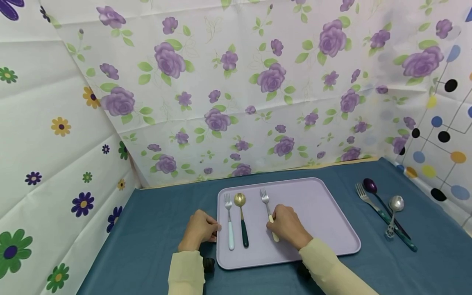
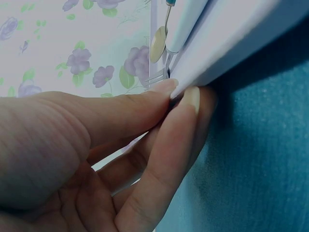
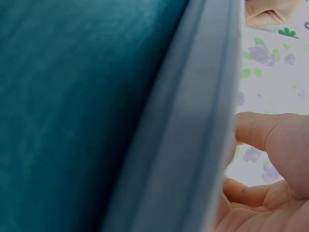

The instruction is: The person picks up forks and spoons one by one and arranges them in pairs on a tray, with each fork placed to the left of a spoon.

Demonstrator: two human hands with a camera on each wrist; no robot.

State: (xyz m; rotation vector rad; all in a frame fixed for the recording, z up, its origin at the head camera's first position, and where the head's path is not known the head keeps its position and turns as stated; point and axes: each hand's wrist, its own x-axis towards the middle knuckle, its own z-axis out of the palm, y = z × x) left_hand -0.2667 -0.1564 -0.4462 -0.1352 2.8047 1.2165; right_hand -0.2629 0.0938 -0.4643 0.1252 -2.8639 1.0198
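A lavender tray [image 1: 317, 213] lies on the blue tablecloth. On it are a fork with a pale blue handle [image 1: 230, 229], a gold spoon with a dark green handle [image 1: 241, 217] and a fork with a cream handle [image 1: 264, 200]. My right hand [image 1: 273, 224] rests on the tray with its fingers curled round the cream handle. My left hand [image 1: 215, 229] is at the tray's left rim. In the left wrist view its thumb and fingertips [image 2: 166, 88] pinch that rim [image 2: 231, 43]. The right wrist view shows the tray's edge [image 3: 193, 121] and my right palm [image 3: 275, 159].
Right of the tray lie a teal-handled fork [image 1: 368, 203], a purple spoon [image 1: 370, 185] and a silver slotted spoon [image 1: 396, 203]. Flowered sheets wall in the back, left and right. Bare blue cloth [image 1: 155, 221] stretches left of the tray.
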